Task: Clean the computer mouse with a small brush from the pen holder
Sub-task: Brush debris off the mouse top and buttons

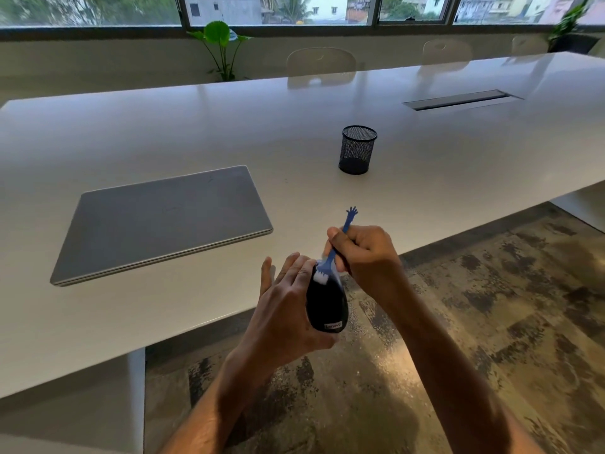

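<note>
On the left of the white tabletop (98, 322) we see a gray laptop (163, 221), lid shut. Our left hand (288, 309) is just off the edge w/ its fingers (294, 267) wrapped on the black mouse (327, 303). Our right hand (363, 253) has fingers pinched on the small blue brush (330, 257); white bristles touch the mouse's far end. The black mesh pen holder (357, 149) stands further back, well apart.
</note>
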